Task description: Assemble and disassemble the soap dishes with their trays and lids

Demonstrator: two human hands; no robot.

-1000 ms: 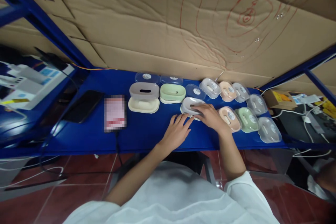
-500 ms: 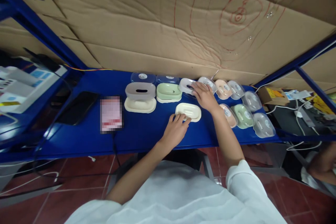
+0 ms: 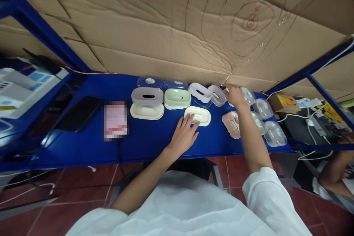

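Observation:
My left hand [image 3: 184, 134] lies with spread fingers on the near edge of a cream soap-dish base [image 3: 203, 116]. My right hand [image 3: 235, 97] is at the back right, its fingers curled down over a peach soap dish that it mostly covers; what the fingertips grip is hidden. Just left of them stands a grey slotted soap dish [image 3: 218, 96] with no lid visible on it. Beside that, a pale lavender slotted tray [image 3: 199, 92] rests partly over a clear lid. My right forearm partly hides a green soap dish [image 3: 259, 122].
At left stand a translucent slotted tray [image 3: 147, 97] on a cream base, and a green tray [image 3: 177, 97]. Clear lids [image 3: 150, 82] lie behind them. A peach dish [image 3: 231, 125] and several lidded dishes [image 3: 276, 134] are on the right. A phone-like black slab [image 3: 80, 113] lies far left.
My right hand has moved right, from the lavender tray to the peach dish. The grey dish's stickered lid no longer shows on it. My left hand stays at the cream base.

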